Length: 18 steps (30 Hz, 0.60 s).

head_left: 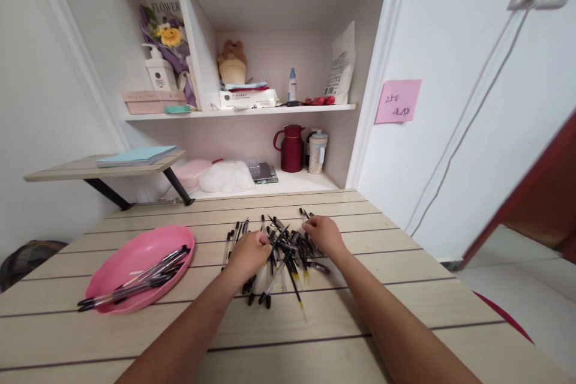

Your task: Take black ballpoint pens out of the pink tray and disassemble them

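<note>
Fingertips of left hand (246, 254) and right hand (324, 235) out of sight among pens (288, 252).

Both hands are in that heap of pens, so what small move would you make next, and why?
Probably lift the left hand, whose fingers seem curled round a few loose black ballpoint pens, towards the oval pink plastic tray: it already holds several like them, and lies on that side.

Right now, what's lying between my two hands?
Loose black pens from the pile lie between your left hand and right hand, in the head view.
</note>
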Tool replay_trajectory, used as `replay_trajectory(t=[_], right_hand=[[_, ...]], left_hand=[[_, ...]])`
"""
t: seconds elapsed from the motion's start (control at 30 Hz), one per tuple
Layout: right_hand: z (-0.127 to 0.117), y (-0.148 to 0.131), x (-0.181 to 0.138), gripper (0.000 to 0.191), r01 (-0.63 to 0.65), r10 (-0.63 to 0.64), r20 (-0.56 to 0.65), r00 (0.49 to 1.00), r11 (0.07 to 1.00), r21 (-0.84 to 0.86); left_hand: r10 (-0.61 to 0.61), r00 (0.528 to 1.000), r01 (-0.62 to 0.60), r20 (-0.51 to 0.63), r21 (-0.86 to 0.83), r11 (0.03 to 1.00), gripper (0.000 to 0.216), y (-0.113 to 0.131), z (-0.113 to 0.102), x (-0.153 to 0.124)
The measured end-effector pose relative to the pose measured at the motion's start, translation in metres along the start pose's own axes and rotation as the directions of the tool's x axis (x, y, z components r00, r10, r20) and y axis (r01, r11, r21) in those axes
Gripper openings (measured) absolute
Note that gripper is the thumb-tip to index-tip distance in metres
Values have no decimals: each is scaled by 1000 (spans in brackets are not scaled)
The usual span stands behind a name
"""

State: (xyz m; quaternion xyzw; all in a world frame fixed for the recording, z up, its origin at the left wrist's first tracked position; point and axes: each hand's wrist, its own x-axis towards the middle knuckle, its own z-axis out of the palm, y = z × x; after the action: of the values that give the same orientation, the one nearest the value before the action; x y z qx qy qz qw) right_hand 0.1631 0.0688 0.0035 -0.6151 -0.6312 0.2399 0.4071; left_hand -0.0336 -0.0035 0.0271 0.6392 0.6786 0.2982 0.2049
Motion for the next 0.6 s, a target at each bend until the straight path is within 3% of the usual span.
replay_trajectory(t=[0.13, 0.3, 0.43, 0.53, 0.6], right_hand=[[3, -9, -10, 20, 90, -61, 97, 993, 938, -334], [-4, -12, -10, 18, 134, -98, 119, 988, 931, -340], [-10, -11, -5, 20, 134, -128, 42, 991, 964, -230], [-9, -10, -3, 21, 124, -125, -2, 992, 980, -156], [-6, -10, -4, 21, 127, -129, -5, 992, 984, -122]], left_hand=[[30, 999, -27, -27, 75, 997, 22, 3, 10, 7], [43, 999, -42, -19, 49, 998, 28, 0, 0, 7], [50, 996, -35, -74, 182, 983, 32, -25, -51, 8], [-2, 992, 45, -124, 346, 937, 38, -67, -106, 8], [-109, 982, 169, -156, 451, 876, 38, -101, -137, 3]])
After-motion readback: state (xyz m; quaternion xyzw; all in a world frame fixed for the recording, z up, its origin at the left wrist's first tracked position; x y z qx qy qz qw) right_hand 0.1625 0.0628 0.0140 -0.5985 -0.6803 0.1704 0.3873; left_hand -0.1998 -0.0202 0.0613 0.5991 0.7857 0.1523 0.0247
